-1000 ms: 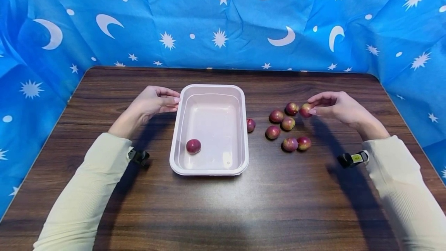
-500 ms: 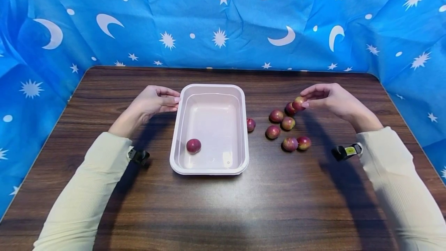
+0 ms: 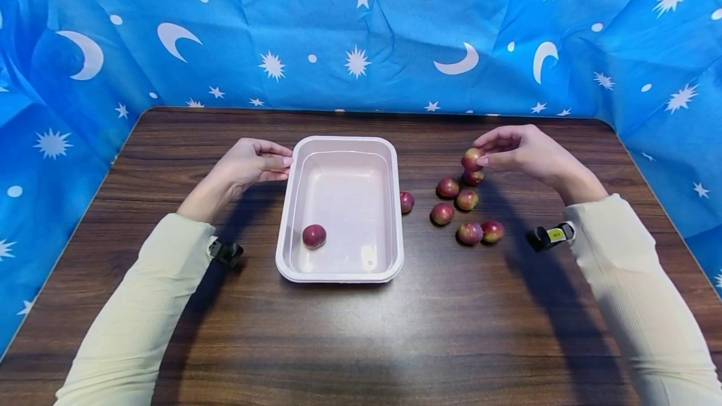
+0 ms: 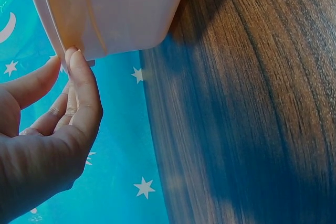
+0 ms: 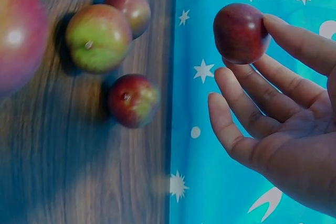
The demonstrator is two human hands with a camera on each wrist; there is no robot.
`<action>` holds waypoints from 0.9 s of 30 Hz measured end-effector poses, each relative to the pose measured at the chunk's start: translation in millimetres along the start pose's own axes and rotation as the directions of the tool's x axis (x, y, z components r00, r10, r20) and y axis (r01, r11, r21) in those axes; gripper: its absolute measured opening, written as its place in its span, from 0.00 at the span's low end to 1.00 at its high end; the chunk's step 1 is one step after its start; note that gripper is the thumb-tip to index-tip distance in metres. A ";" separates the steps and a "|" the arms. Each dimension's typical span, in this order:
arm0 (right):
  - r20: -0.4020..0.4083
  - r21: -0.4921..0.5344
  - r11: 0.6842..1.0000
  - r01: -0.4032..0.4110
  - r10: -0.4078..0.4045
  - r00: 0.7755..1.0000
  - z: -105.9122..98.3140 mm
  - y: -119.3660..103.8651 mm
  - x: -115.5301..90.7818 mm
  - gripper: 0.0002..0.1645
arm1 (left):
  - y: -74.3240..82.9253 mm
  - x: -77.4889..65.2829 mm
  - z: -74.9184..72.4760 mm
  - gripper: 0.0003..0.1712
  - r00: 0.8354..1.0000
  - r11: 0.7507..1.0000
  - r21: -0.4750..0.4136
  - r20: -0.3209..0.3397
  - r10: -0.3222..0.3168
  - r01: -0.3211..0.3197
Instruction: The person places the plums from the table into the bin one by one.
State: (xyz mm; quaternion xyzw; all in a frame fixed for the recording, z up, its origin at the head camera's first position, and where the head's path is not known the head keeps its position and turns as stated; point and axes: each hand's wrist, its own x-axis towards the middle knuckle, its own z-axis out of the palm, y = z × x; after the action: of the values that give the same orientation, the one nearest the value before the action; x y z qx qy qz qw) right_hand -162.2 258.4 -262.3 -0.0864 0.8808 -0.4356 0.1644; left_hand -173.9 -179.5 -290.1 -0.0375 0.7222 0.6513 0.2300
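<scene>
My left hand (image 3: 248, 165) pinches the left rim of a pale plastic tub (image 3: 285, 230) between thumb and fingers; the left wrist view shows the tub's outer wall (image 4: 126, 9) beside that hand (image 4: 58, 129). One dark red plum (image 3: 314, 236) lies inside, towards the tub's near left corner. Over the loose fruit, my right hand (image 3: 527, 154) pinches another plum (image 3: 470, 159) between thumb and fingertips. In the right wrist view this held plum (image 5: 241, 33) appears clear of the table, at the fingertips of the hand (image 5: 283, 103).
Several red-and-green plums (image 3: 448, 188) lie on the dark wooden table (image 3: 350, 343) right of the tub. A plum (image 3: 407, 202) sits close against the tub's right side, partly hidden. Behind the table hangs a blue cloth (image 3: 316, 30) with moons and stars.
My right hand has lifted its plum off the table and carried it leftward, over the plum at the back of the group. The left hand and tub stay put.
</scene>
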 end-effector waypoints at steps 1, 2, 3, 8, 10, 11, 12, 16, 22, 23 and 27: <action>0.000 -0.002 1.000 0.002 -0.002 1.000 0.5 -1.6 1.0 0.22 | 0.1 -0.1 0.0 0.21 1.000 1.000 0.000 0.004 -0.001 0.001; 0.000 -0.003 1.000 0.003 -0.003 1.000 0.9 -3.0 2.0 0.22 | 0.2 -0.1 0.1 0.21 1.000 1.000 0.000 0.005 -0.002 0.002; 0.001 -0.008 1.000 0.007 -0.007 1.000 1.3 -4.5 2.8 0.22 | 0.2 -0.1 0.0 0.21 1.000 1.000 0.003 0.007 -0.004 0.004; 0.018 -0.022 0.999 0.024 -0.024 1.000 2.7 -11.7 6.4 0.22 | 0.3 -0.2 0.0 0.20 1.000 1.000 0.004 -0.001 -0.007 0.007; 0.024 -0.020 0.999 0.036 -0.035 0.999 3.6 -14.3 8.3 0.21 | 0.2 -0.3 0.1 0.19 1.000 1.000 0.001 -0.001 -0.005 0.005; 0.026 -0.021 0.999 0.042 -0.042 0.999 4.1 -15.7 9.2 0.21 | 0.1 -0.3 0.1 0.19 1.000 1.000 -0.001 -0.003 -0.003 0.003; 0.027 -0.023 0.998 0.050 -0.049 0.998 4.6 -16.9 10.2 0.21 | -0.1 -0.1 0.0 0.19 1.000 1.000 -0.003 -0.005 -0.002 0.001; 0.028 -0.019 0.997 0.071 -0.070 0.997 7.2 -22.2 13.6 0.21 | -0.1 -0.4 -0.2 0.20 1.000 1.000 0.002 0.000 0.002 -0.002; 0.023 -0.025 0.995 0.092 -0.091 0.996 10.6 -30.4 19.0 0.21 | 0.8 -0.5 0.0 0.19 1.000 1.000 0.008 -0.009 -0.009 0.009; 0.022 -0.023 0.995 0.095 -0.094 0.995 11.0 -31.9 20.1 0.20 | 0.9 -0.5 0.3 0.19 1.000 1.000 0.005 -0.009 -0.009 0.009; 0.014 -0.030 0.994 0.103 -0.103 0.995 13.0 -38.3 25.1 0.20 | 1.0 -0.7 0.5 0.18 1.000 1.000 0.003 -0.009 -0.003 0.003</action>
State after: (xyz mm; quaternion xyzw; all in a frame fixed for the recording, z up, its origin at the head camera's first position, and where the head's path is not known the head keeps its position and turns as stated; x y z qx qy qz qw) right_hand -180.5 218.1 -244.5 -0.1368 0.8806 -0.4296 0.1459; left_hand -173.5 -179.1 -288.9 -0.0411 0.7240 0.6499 0.2278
